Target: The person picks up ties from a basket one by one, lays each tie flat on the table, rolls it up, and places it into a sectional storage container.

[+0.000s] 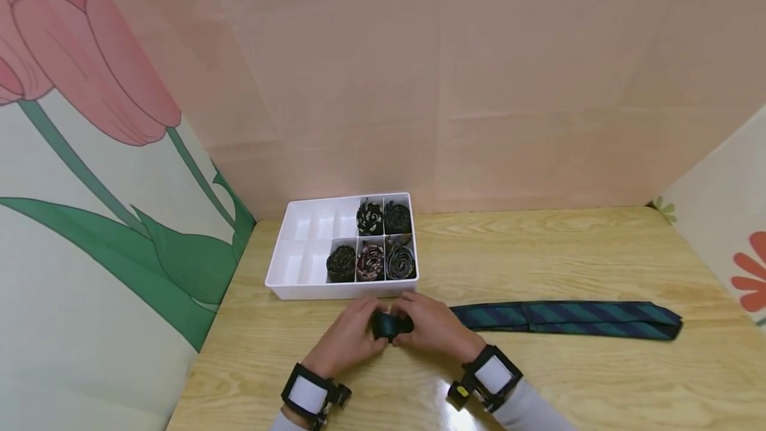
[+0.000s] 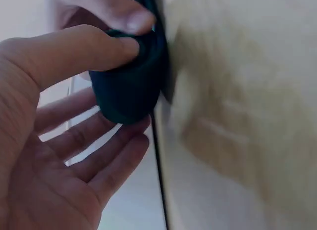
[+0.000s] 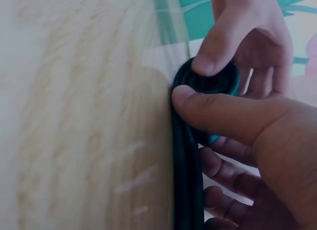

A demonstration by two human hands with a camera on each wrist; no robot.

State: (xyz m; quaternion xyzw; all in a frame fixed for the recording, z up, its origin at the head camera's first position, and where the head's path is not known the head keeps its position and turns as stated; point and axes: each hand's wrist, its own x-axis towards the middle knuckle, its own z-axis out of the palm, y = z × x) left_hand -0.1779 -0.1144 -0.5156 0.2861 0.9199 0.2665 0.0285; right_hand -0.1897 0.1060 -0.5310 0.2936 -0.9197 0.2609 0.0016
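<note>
A necktie in dark green and navy stripes lies partly rolled on the table, its flat length stretching to the right. The rolled end stands between my two hands, just in front of the white tray. My left hand pinches the roll from the left, thumb on its top edge and fingers along the outer side in the left wrist view. From the right, my right hand holds the roll too; in the right wrist view its thumb presses where the strip meets the coil.
A white divided tray stands behind the hands. Several rolled dark patterned ties, such as a striped one, fill its right compartments; the left ones show bare white. Wooden table extends right; a peach curtain hangs behind.
</note>
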